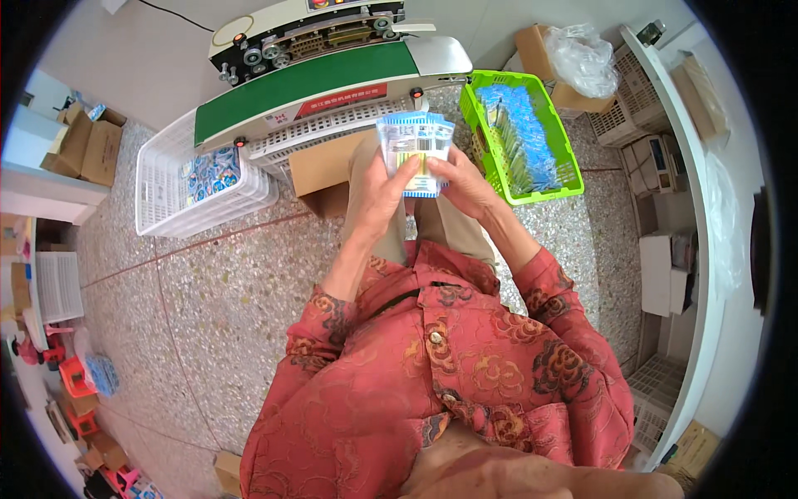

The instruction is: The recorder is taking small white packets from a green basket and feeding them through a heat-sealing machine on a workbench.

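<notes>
Red floral shirt cloth (490,366) lies closest to the camera, behind the fingers, its sleeves ending on the forearms. Beyond it, the left hand (385,193) and the right hand (468,185) together grasp a stack of flat packets (416,137), both thumbs pressed on the upper face and the other fingers mostly hidden beneath; the packets' far edges fan slightly past the fingertips. Beige trousers (455,226) show below the fingers. Just left of the fingers and lower sits an open cardboard box (322,166); farther left, a white crate (195,218) contains blue packages (214,175). Ahead of the fingers stretches a green conveyor belt (312,87) on a machine (324,39), and to their right a lime-green basket (572,185) carries blue packaging (539,145)
</notes>
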{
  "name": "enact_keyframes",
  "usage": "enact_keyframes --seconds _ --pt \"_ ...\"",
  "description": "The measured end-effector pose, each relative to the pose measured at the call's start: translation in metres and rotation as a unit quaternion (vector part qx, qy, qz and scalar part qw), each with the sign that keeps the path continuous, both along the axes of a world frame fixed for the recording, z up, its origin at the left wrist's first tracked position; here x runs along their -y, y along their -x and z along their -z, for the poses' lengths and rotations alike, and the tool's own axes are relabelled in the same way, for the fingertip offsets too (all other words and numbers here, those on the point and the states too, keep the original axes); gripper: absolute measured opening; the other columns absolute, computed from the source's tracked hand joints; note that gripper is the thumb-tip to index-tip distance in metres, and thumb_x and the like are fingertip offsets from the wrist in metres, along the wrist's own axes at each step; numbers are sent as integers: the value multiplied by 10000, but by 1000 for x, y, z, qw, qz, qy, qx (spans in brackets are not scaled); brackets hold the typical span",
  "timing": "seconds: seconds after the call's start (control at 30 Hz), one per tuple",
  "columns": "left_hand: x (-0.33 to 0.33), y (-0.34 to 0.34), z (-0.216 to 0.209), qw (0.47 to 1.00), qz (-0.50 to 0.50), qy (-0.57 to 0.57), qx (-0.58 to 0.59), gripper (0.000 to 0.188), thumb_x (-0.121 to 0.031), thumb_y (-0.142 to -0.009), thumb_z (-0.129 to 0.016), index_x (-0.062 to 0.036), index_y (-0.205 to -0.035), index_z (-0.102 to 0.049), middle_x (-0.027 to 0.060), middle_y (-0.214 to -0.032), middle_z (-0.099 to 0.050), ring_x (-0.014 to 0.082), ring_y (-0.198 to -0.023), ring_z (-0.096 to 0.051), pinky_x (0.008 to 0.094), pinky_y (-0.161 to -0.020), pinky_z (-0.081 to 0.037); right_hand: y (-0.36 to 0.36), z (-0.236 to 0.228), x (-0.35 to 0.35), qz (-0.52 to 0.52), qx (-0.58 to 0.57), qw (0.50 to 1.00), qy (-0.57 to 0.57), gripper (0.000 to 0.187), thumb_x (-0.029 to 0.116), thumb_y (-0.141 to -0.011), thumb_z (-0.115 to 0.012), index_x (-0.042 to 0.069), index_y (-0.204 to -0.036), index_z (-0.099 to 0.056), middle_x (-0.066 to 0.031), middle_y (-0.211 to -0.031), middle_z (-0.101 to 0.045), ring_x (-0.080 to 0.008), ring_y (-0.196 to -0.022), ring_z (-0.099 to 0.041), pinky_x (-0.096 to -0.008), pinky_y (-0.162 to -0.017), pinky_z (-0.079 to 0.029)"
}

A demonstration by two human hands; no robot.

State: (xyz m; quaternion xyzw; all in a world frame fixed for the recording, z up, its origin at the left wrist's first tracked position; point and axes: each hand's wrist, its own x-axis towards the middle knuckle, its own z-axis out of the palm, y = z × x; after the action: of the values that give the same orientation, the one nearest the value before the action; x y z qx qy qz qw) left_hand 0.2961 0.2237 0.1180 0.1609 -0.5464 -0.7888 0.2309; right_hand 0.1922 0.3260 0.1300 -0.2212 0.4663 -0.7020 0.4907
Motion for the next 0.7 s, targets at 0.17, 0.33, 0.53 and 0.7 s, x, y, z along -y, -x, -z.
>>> enact_keyframes --seconds 0.17,0.33,0.53,0.7 --pt "6 12 -15 948 -39 295 112 409 -309 -808 -573 0 -1052 -460 135 -940 -572 216 -777 -570 329 -648 -439 3 1 10 25 111 992 56 411 220 -797 -606 66 -1150 -463 -39 -1076 -546 -147 -976 -530 -316 -836 -445" --pt "15 26 -4 896 -160 411 56 375 -308 -747 -648 5 -923 -538 120 -797 -595 239 -669 -567 329 -637 -444 8 4 14 85 110 988 71 346 173 -794 -615 59 -1099 -496 -43 -1031 -571 -141 -915 -560 -302 -797 -465" --pt "14 33 4 991 -96 90 21 280 -143 -766 -663 8 -972 -550 61 -858 -606 79 -724 -561 217 -645 -461 16 18 16 123 109 984 64 347 139 -767 -647 22 -1066 -515 -64 -992 -589 -151 -878 -579 -296 -770 -480" --pt "20 37 6 998 -61 -33 12 250 -120 -790 -632 16 -977 -538 58 -871 -605 75 -721 -561 212 -646 -460 26 18 12 130 87 986 57 369 139 -769 -638 19 -1090 -500 -70 -1012 -582 -160 -896 -578 -303 -784 -482"
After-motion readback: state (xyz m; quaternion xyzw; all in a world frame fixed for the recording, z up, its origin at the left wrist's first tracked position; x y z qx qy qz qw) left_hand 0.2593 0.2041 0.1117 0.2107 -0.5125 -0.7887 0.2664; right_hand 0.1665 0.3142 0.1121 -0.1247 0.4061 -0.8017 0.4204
